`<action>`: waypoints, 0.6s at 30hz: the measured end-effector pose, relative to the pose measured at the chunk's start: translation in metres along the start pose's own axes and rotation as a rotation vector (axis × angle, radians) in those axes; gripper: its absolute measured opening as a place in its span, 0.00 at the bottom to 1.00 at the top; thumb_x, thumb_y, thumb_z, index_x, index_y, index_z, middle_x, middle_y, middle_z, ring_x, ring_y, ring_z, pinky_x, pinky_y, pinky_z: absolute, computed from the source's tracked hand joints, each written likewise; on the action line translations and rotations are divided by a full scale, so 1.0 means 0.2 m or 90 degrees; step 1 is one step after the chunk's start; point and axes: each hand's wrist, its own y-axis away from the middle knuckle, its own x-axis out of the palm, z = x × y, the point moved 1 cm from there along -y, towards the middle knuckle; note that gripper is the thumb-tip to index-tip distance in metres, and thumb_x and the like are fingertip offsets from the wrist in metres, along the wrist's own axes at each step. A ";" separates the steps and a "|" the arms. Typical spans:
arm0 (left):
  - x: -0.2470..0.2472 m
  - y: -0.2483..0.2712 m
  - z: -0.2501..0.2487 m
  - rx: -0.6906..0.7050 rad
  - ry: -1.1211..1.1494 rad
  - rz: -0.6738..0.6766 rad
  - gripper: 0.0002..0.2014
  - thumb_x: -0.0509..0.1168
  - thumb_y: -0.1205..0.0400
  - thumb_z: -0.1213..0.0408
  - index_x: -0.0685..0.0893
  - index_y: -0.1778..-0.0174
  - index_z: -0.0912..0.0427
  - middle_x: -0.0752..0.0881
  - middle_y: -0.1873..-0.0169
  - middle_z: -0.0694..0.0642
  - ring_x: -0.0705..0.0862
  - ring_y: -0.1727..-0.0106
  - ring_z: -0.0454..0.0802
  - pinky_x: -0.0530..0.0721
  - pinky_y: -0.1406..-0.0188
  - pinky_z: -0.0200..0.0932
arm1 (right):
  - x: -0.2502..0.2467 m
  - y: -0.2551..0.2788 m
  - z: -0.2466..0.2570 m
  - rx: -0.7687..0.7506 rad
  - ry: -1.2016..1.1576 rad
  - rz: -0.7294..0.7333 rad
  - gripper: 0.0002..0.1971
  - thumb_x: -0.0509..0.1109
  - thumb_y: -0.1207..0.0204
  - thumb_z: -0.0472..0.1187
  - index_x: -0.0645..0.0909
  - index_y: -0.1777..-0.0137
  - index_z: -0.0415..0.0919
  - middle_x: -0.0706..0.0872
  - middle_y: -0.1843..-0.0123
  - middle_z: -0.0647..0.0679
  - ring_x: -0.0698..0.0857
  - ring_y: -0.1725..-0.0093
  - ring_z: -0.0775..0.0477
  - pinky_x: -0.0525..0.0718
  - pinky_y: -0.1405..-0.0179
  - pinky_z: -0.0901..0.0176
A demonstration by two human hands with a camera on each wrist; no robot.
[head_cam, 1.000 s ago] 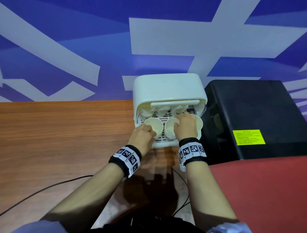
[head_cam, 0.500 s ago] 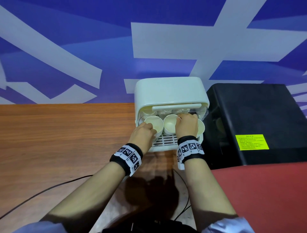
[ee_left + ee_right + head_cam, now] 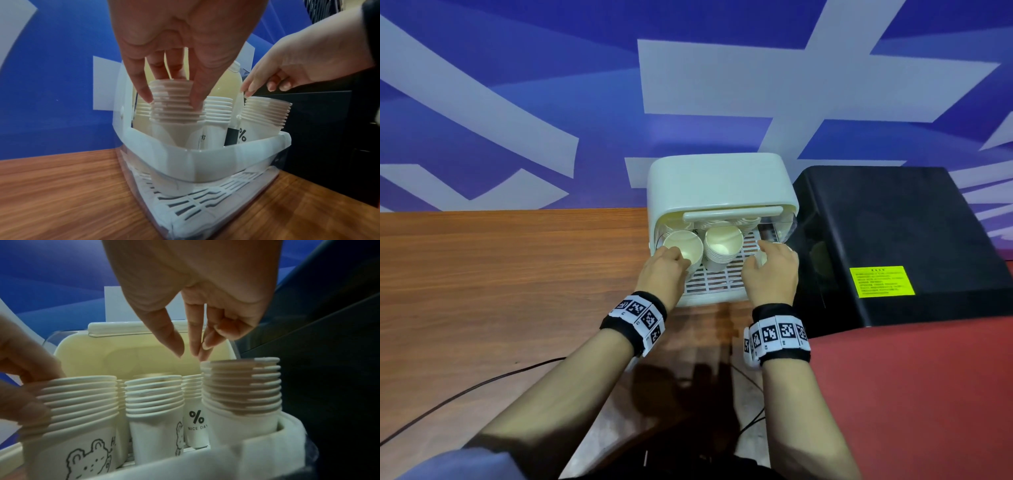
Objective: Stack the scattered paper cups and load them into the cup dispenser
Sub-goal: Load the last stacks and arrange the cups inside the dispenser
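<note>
A cream cup dispenser (image 3: 722, 185) stands open on the wooden table, and several stacks of white paper cups stand upright inside it. My left hand (image 3: 681, 262) pinches the rims of the front left stack (image 3: 683, 246) between thumb and fingers (image 3: 144, 92). The middle stack (image 3: 722, 246) stands free. My right hand (image 3: 760, 253) hovers over the front right stack (image 3: 242, 382). Its loosely curled fingertips (image 3: 202, 352) hang just at the top rim and hold nothing. More stacks (image 3: 195, 418) stand behind, partly hidden.
A black machine (image 3: 893, 240) sits tight against the dispenser's right side. A red surface (image 3: 911, 394) lies in front of it. A black cable (image 3: 465, 390) runs across the wooden table (image 3: 500, 274) at the near left. A blue and white wall stands behind.
My right hand has moved right, off the middle stack and over the front right stack. The middle stack now shows in full. My left hand stays on the left stack.
</note>
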 end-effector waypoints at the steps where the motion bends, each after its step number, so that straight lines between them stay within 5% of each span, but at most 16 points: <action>1: 0.00 0.00 0.00 0.002 0.001 -0.010 0.08 0.65 0.24 0.74 0.88 0.53 0.68 0.84 0.58 0.63 0.80 0.52 0.64 0.82 0.56 0.53 | 0.00 0.01 -0.01 -0.003 -0.010 0.008 0.19 0.68 0.27 0.33 0.83 0.36 0.34 0.84 0.38 0.39 0.75 0.32 0.37 0.73 0.33 0.51; 10: 0.00 0.01 -0.03 0.023 0.023 -0.045 0.07 0.67 0.28 0.75 0.88 0.56 0.70 0.85 0.61 0.65 0.81 0.55 0.66 0.85 0.59 0.55 | 0.06 0.01 -0.05 -0.048 0.010 0.092 0.23 0.65 0.29 0.23 0.82 0.34 0.37 0.83 0.39 0.37 0.77 0.36 0.36 0.73 0.33 0.51; 18: -0.04 0.03 -0.03 0.017 0.021 -0.081 0.10 0.69 0.29 0.75 0.89 0.53 0.66 0.86 0.61 0.62 0.82 0.56 0.65 0.83 0.59 0.53 | 0.07 -0.05 -0.06 -0.079 0.020 0.003 0.23 0.64 0.33 0.18 0.87 0.42 0.36 0.87 0.52 0.36 0.81 0.46 0.33 0.80 0.45 0.47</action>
